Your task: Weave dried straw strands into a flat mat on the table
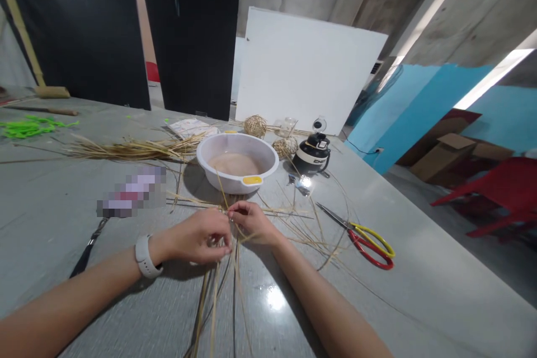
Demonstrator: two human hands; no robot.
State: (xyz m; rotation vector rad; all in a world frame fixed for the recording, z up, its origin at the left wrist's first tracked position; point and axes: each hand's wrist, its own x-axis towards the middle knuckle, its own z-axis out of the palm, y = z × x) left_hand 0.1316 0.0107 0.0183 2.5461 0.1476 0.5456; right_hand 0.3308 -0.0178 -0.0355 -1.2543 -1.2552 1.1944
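My left hand [201, 236], with a white watch on its wrist, and my right hand [250, 222] meet over the grey table [419, 291]. Both pinch thin straw-coloured reed strips [218, 291] that cross between the fingers and fan out toward me and to the right. A white basin [268, 158] with cloudy brownish water stands just beyond the hands. One strip leans out of the basin toward my fingers.
Red-and-yellow scissors [369, 241] lie to the right of my hands. A bundle of loose reeds [134, 149] lies at the left. Two small woven balls [255, 126] and a black jug [312, 155] stand behind the basin. Black and white boards lean at the back.
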